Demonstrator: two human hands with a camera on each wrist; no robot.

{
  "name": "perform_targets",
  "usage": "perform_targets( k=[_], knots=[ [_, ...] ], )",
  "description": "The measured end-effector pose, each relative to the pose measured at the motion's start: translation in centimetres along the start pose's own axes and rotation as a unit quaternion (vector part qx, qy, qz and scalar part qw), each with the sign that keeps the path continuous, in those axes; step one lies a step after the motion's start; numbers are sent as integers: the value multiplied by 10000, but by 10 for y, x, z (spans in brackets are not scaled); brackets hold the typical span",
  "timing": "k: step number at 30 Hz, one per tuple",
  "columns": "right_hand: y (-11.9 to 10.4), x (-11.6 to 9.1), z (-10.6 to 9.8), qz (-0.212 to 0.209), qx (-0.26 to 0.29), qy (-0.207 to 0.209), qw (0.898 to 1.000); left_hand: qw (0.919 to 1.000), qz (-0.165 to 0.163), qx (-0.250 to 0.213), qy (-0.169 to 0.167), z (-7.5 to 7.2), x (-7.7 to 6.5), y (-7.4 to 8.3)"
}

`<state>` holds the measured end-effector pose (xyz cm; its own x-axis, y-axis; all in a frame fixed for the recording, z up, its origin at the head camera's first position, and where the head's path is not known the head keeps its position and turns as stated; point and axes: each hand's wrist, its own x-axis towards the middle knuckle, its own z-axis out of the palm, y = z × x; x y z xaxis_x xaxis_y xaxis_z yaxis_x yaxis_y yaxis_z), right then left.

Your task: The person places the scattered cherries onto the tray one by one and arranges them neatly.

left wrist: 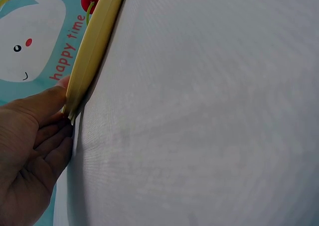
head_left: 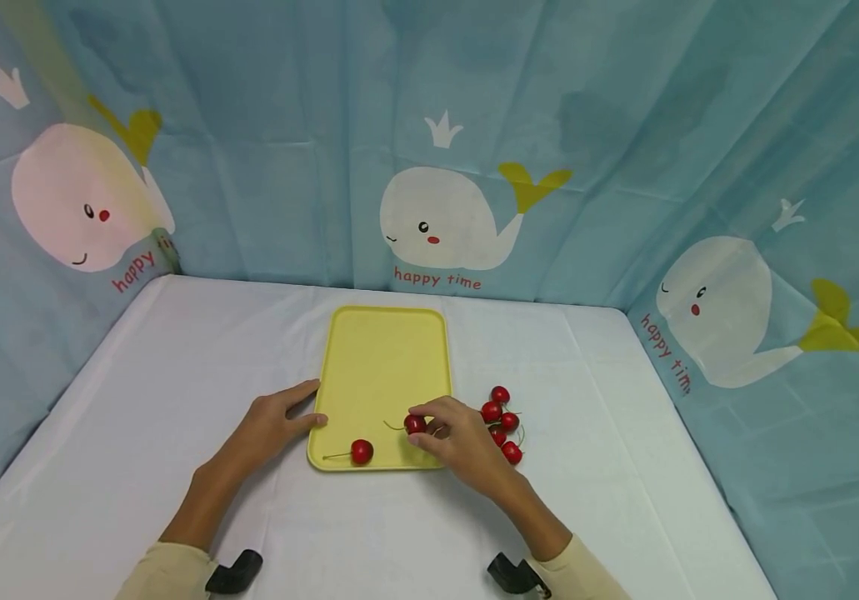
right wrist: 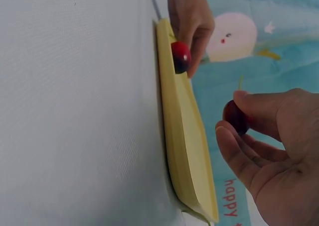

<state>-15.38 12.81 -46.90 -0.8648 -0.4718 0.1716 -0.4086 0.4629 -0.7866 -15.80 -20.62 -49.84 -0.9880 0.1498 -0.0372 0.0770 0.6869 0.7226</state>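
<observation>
In the head view, my right hand [head_left: 462, 437] pinches a dark red cherry [head_left: 415, 424] between thumb and fingertips, above the lower right part of the yellow tray [head_left: 384, 358]. The cherry's thin stem points left. The right wrist view shows this cherry [right wrist: 236, 117] raised over the tray [right wrist: 182, 131]. My left hand [head_left: 267, 429] rests against the tray's left edge, with the thumb on the rim and the other fingers extended along the outside. A second cherry [head_left: 362, 452] lies in the tray near its front rim, its stem towards the left.
Several more cherries [head_left: 509, 422] lie in a cluster on the white tablecloth [head_left: 601, 467], right of the tray and beside my right hand. A blue curtain [head_left: 279, 167] with whale prints surrounds the table at the back and sides.
</observation>
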Motion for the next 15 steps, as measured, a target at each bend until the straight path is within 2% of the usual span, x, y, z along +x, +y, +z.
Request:
perform_targets(
  k=[7, 15],
  knots=[
    [-1, 5, 6, 39, -77, -126, 9999, 9999, -102, 12, -53, 0, 1, 1],
    [-2, 13, 15, 38, -77, -259, 9996, 10000, -4, 46, 5, 0, 1, 0]
  ],
)
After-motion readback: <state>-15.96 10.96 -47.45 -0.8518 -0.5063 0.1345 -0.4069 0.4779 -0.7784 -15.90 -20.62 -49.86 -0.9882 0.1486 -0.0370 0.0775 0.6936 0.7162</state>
